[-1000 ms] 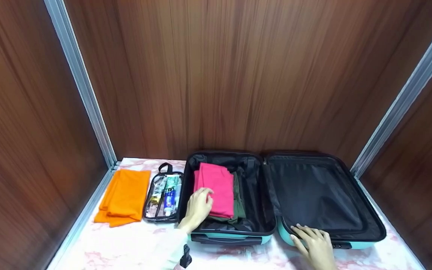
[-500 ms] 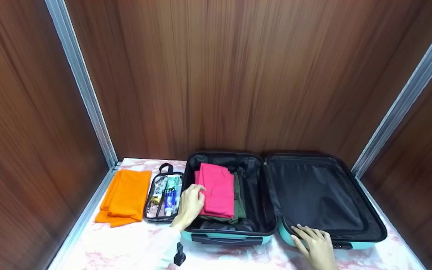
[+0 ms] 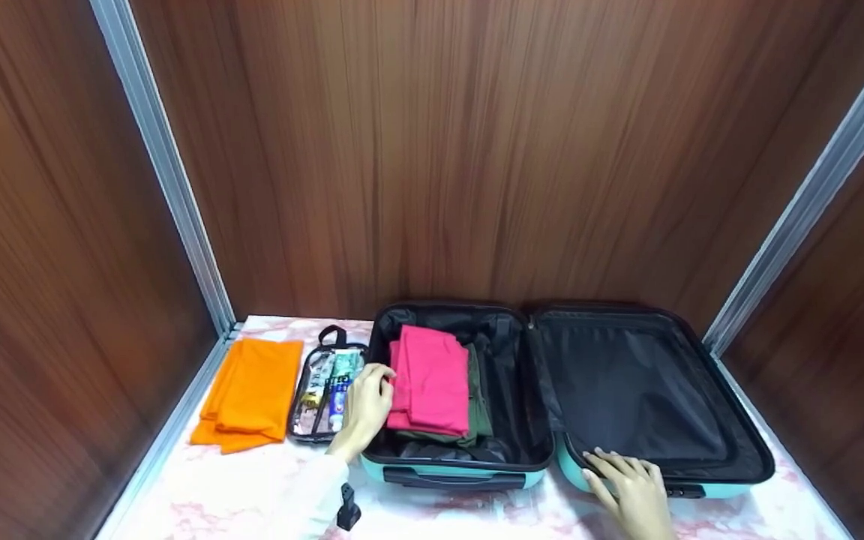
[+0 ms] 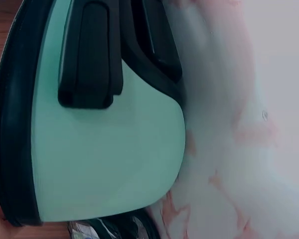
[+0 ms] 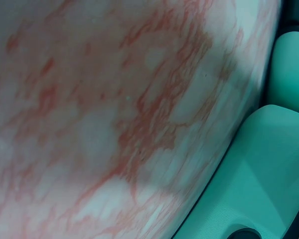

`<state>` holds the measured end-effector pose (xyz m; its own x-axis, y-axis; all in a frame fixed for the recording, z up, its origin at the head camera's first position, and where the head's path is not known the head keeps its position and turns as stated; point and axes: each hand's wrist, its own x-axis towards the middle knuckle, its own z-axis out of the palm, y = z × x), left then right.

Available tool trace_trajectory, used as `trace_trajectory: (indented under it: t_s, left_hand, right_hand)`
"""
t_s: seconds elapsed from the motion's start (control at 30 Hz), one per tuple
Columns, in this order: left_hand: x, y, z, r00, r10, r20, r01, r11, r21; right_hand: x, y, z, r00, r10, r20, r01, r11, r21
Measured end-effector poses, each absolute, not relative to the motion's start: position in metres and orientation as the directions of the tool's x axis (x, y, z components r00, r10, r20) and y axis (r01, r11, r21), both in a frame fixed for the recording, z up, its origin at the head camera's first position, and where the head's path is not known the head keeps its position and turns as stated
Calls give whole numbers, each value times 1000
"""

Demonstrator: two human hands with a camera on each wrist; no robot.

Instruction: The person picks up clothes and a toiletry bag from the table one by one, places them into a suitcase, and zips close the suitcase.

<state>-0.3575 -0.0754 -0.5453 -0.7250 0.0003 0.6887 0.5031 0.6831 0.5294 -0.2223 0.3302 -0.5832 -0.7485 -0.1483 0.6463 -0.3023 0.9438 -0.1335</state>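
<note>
- An open teal hard-shell suitcase [image 3: 508, 390] with black lining lies on the white, pink-marbled table [image 3: 203, 514], its halves side by side
- In the suitcase's left half I see a folded bright-pink cloth [image 3: 436, 382] on top of a folded dark-green cloth [image 3: 480, 405]
- The left hand [image 3: 368, 400] is over the suitcase's left rim, fingers bent loosely; I see nothing in them, the grip looks slack
- The right hand [image 3: 631, 491] rests on the front rim of the suitcase's right half, fingers laid over the edge, unclenched
- Just left of the suitcase lies a clear plastic pouch [image 3: 304, 420] with black trim, partly hidden by the left hand
- Farther left of the suitcase lies a folded orange cloth [image 3: 256, 394]
</note>
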Motion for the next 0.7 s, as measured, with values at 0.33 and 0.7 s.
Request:
trace_trajectory:
  t_s: [0.33, 0.7]
  left_hand:
    - [-359, -84, -547, -724, -41, 688, 477, 692, 543]
    - [-359, -98, -550, -740, -90, 666, 434, 694, 575]
  right_hand:
    - [-223, 332, -586, -757, -140, 638, -304, 940, -154]
    - [-223, 331, -586, -764, -132, 632, -293, 943, -158]
